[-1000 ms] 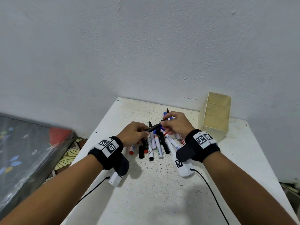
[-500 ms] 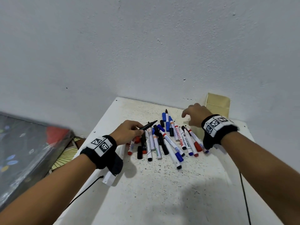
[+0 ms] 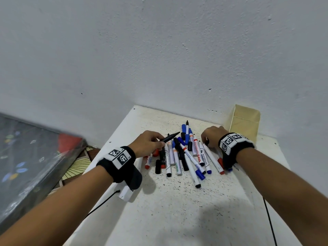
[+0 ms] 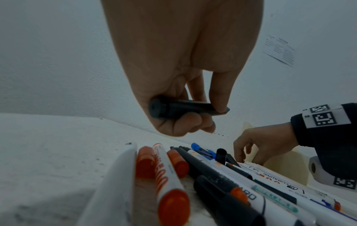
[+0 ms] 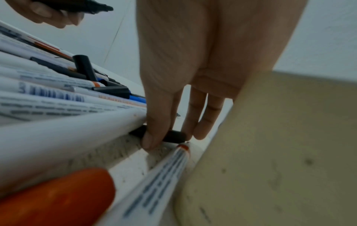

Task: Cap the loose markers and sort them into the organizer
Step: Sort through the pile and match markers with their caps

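Markers: white barrels, red, blue, black caps. Organizer: cream. Table: white, black-speckled. Wristbands: black, black-and-white tags.

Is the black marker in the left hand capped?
No, the black marker held by the left hand shows its bare pointed tip.

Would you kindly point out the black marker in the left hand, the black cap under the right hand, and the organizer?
black marker (image 4: 179,107), left wrist view, mid-barrel.
black cap (image 5: 174,136), right wrist view, its side beside the thumb.
organizer (image 3: 245,121), head view, front wall.
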